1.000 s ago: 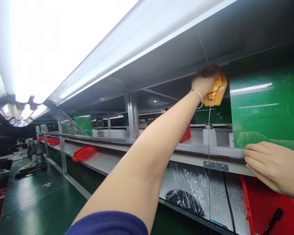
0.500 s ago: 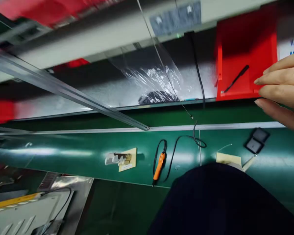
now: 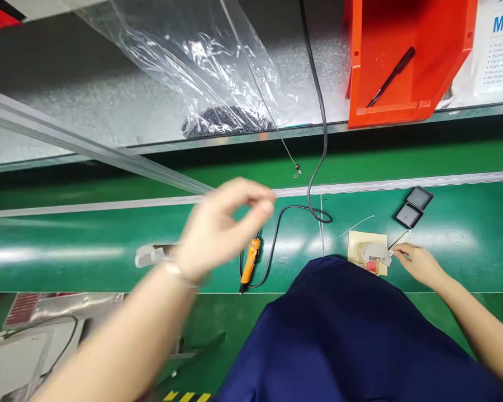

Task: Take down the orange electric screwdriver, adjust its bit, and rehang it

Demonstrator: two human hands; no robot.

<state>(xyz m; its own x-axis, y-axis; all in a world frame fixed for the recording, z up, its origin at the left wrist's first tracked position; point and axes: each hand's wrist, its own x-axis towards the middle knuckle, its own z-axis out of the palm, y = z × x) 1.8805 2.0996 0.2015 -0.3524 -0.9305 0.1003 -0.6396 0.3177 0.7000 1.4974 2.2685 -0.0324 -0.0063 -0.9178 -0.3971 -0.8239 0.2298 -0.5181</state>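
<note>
A: Left hand (image 3: 222, 223) is up in the air above the green table (image 3: 88, 251), blurred, fingers loosely curled, thumb near the forefinger.

B: Holding anything?

A: Nothing I can make out in it. Just beside it, lower down, the orange screwdriver (image 3: 250, 265) lies flat on the table, with its black cable (image 3: 314, 139) looping away and climbing toward the shelf.

B: And the other side?

A: Right hand (image 3: 419, 263) is down on the table, fingers bent, fingertips touching a small grey part (image 3: 375, 254) that sits on a tan card (image 3: 356, 245). Whether it grips the part or only rests against it, I cannot tell.

B: What's around that?

A: Two small dark trays (image 3: 414, 206) near the card, further back. Up on the shelf, a red bin (image 3: 406, 72) with a black pen-like tool (image 3: 392, 75) inside (lying slantwise), and to its left a clear plastic bag (image 3: 193, 61) with dark bits (image 3: 222, 118) at the bottom. A thin wire (image 3: 289, 156) hangs with a small hook just above the table's rail.

B: And left of the raised hand?

A: A pale object (image 3: 151, 254), half hidden, too blurred to name.
</note>
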